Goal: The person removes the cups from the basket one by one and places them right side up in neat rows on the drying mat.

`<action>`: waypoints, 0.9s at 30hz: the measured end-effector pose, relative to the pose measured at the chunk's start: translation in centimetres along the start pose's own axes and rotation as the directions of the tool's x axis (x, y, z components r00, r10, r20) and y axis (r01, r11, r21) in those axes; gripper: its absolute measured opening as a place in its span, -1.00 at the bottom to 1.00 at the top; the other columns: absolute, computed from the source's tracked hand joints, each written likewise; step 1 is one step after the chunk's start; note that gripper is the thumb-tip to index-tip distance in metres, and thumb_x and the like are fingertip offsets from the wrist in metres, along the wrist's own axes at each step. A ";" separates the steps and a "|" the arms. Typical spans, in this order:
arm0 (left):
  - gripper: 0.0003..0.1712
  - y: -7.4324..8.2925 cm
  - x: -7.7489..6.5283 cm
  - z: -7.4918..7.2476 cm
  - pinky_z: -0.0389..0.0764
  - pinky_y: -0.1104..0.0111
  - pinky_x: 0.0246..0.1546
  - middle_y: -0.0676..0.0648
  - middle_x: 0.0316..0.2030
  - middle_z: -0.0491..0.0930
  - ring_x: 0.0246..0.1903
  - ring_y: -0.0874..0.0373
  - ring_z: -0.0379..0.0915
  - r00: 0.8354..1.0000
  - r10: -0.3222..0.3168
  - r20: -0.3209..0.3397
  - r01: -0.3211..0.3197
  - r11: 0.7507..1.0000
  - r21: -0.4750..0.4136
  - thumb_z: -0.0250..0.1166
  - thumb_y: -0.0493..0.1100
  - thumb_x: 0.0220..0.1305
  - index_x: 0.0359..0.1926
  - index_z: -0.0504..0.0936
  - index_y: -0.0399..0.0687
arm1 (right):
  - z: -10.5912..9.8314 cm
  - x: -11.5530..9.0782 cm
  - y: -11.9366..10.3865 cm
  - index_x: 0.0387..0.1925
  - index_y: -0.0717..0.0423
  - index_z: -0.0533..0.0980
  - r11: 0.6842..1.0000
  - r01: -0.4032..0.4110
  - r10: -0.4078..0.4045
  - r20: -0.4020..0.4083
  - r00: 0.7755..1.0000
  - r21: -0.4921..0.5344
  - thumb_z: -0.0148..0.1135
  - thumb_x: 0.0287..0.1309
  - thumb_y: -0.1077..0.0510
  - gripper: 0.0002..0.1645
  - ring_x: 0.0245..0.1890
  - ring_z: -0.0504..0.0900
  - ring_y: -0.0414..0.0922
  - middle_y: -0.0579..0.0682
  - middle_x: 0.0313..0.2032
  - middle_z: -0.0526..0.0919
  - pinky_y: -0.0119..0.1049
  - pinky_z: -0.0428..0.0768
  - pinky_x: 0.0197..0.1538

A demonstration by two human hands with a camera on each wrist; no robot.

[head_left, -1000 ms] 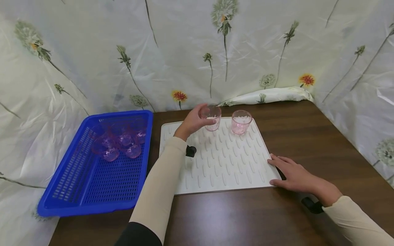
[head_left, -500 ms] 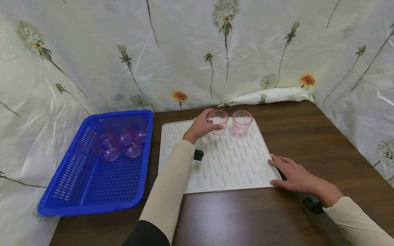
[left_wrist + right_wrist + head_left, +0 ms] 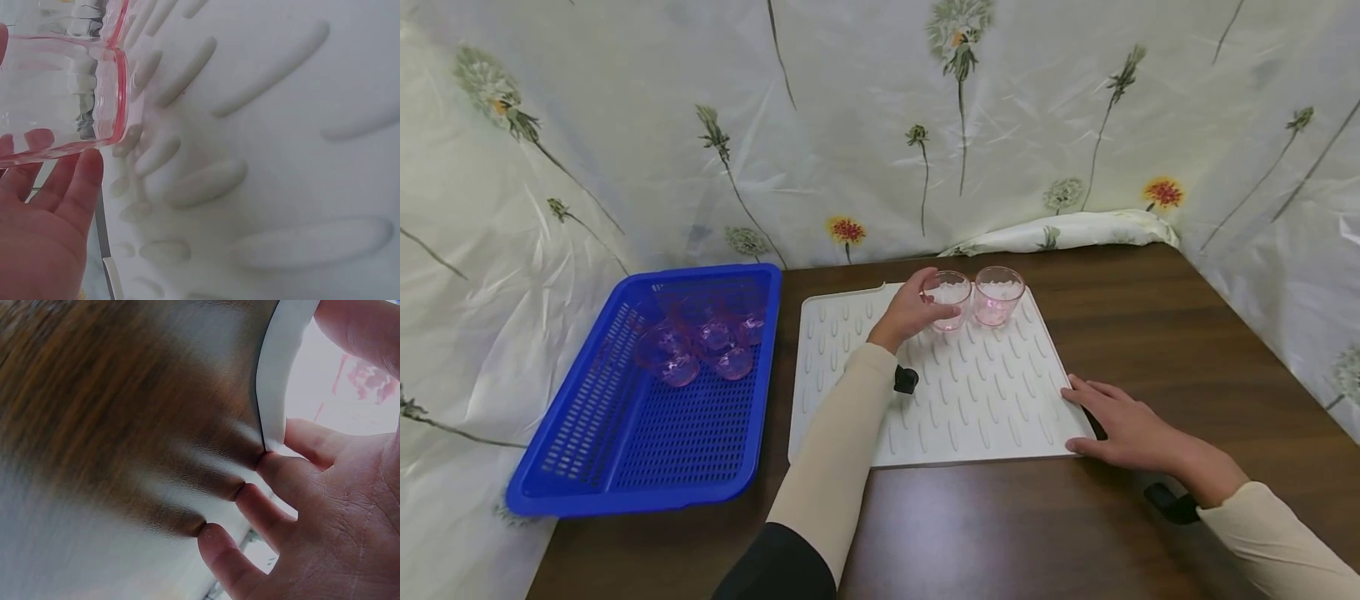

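Observation:
My left hand (image 3: 913, 312) grips a clear pinkish drinking glass (image 3: 950, 302) at the back of a white ridged drying mat (image 3: 925, 392). The thumb and fingers curl round its sides. Right beside it stands a second pink glass (image 3: 998, 298), upright on the mat. In the left wrist view the held glass (image 3: 69, 100) is close against the mat, its pink edge toward the ridges. My right hand (image 3: 1123, 425) rests at the mat's right edge with fingers spread. The right wrist view has its fingertips (image 3: 215, 537) on the wooden surface and at the mat edge (image 3: 275, 381).
A blue plastic basket (image 3: 647, 504) stands on the left, with several pink glasses (image 3: 677, 354) lying tilted in its back part. The brown wooden table (image 3: 985, 533) runs under everything. A flowered white sheet (image 3: 850, 125) hangs behind, with a rolled fold (image 3: 1075, 232) at the table's back edge.
My left hand has carried the glass rightward and lowered it, so it now stands right beside the second glass. The right hand keeps its place on the mat edge. The head view has shifted slightly.

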State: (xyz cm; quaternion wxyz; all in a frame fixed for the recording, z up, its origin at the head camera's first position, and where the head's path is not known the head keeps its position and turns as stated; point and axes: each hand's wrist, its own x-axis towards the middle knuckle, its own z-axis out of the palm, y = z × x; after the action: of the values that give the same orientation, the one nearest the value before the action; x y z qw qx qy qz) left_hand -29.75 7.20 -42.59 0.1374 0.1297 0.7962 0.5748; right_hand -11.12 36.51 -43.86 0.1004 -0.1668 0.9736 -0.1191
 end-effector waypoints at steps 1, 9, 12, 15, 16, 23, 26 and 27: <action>-0.03 0.0 0.0 0.1 0.39 0.07 0.38 -0.11 0.40 0.38 0.36 -0.10 0.34 1.000 -0.004 -0.005 0.004 1.000 0.004 0.47 -0.09 0.14 0.50 0.17 0.01 | 0.0 -0.1 0.0 0.36 0.24 0.33 1.000 -0.001 0.001 -0.001 1.000 0.000 0.37 0.08 -0.23 -0.04 0.32 0.27 0.37 0.40 0.41 0.27 0.43 0.41 0.12; -0.02 0.1 0.0 0.0 0.38 0.07 0.40 -0.08 0.41 0.36 0.40 -0.07 0.31 1.000 -0.026 -0.014 0.026 0.999 0.020 0.48 -0.07 0.14 0.50 0.17 0.07 | -0.1 0.0 -0.1 0.35 0.25 0.34 1.000 0.004 -0.004 -0.006 1.000 -0.006 0.39 0.07 -0.22 -0.04 0.31 0.29 0.39 0.41 0.40 0.27 0.42 0.42 0.10; -0.02 0.1 0.0 -0.1 0.38 0.07 0.40 -0.09 0.41 0.37 0.39 -0.08 0.31 1.000 -0.024 -0.014 0.025 0.999 0.023 0.47 -0.07 0.14 0.50 0.17 0.07 | -0.2 -0.1 -0.2 0.35 0.25 0.34 1.000 0.004 -0.004 -0.006 1.000 -0.003 0.38 0.07 -0.23 -0.04 0.31 0.29 0.38 0.41 0.40 0.27 0.42 0.42 0.10; -0.03 0.0 -0.1 -0.2 0.38 0.06 0.39 -0.09 0.41 0.37 0.39 -0.08 0.31 1.000 -0.019 -0.011 0.020 0.999 0.029 0.47 -0.07 0.15 0.51 0.16 0.07 | -0.1 -0.1 -0.2 0.35 0.24 0.34 1.000 0.003 -0.003 -0.005 1.000 0.000 0.38 0.07 -0.23 -0.04 0.31 0.28 0.38 0.41 0.40 0.27 0.43 0.42 0.11; -0.03 -0.1 0.0 -0.3 0.37 0.05 0.40 -0.09 0.41 0.36 0.39 -0.08 0.30 1.000 -0.019 -0.009 0.019 0.999 0.029 0.46 -0.08 0.15 0.51 0.15 0.07 | -0.1 -0.1 -0.2 0.35 0.24 0.34 1.000 0.003 -0.003 -0.005 1.000 0.001 0.38 0.07 -0.23 -0.04 0.32 0.28 0.38 0.41 0.40 0.27 0.43 0.41 0.11; -0.03 -0.1 0.0 -0.2 0.33 0.02 0.43 -0.05 0.44 0.32 0.45 -0.08 0.23 0.999 -0.041 0.010 0.041 0.999 0.019 0.46 -0.08 0.16 0.51 0.14 0.13 | -0.1 0.0 0.0 0.37 0.23 0.33 1.000 -0.003 0.003 0.001 1.000 0.004 0.37 0.08 -0.23 -0.04 0.33 0.26 0.38 0.40 0.41 0.25 0.44 0.40 0.13; -0.02 -0.3 0.2 -0.1 0.33 0.03 0.42 -0.04 0.44 0.32 0.45 -0.06 0.23 0.999 -0.042 0.012 0.042 0.999 0.024 0.47 -0.07 0.15 0.51 0.14 0.15 | -0.1 0.0 -0.1 0.36 0.23 0.33 1.000 -0.002 0.002 0.003 1.000 0.007 0.37 0.08 -0.23 -0.04 0.33 0.26 0.39 0.40 0.41 0.25 0.44 0.40 0.14; -0.01 -0.4 0.2 -0.1 0.34 0.03 0.42 -0.04 0.44 0.32 0.45 -0.06 0.23 0.999 -0.042 0.013 0.041 0.999 0.027 0.48 -0.06 0.15 0.51 0.14 0.16 | 0.0 0.0 -0.1 0.36 0.24 0.33 1.000 -0.002 0.002 0.003 1.000 0.007 0.38 0.08 -0.22 -0.04 0.32 0.26 0.39 0.40 0.41 0.25 0.44 0.40 0.14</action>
State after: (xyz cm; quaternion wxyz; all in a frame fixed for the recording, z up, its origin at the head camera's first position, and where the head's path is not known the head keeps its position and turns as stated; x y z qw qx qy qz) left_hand -29.97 7.08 -42.96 0.1530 0.1190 0.8053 0.5603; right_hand -11.06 36.47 -43.79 0.1028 -0.1655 0.9732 -0.1219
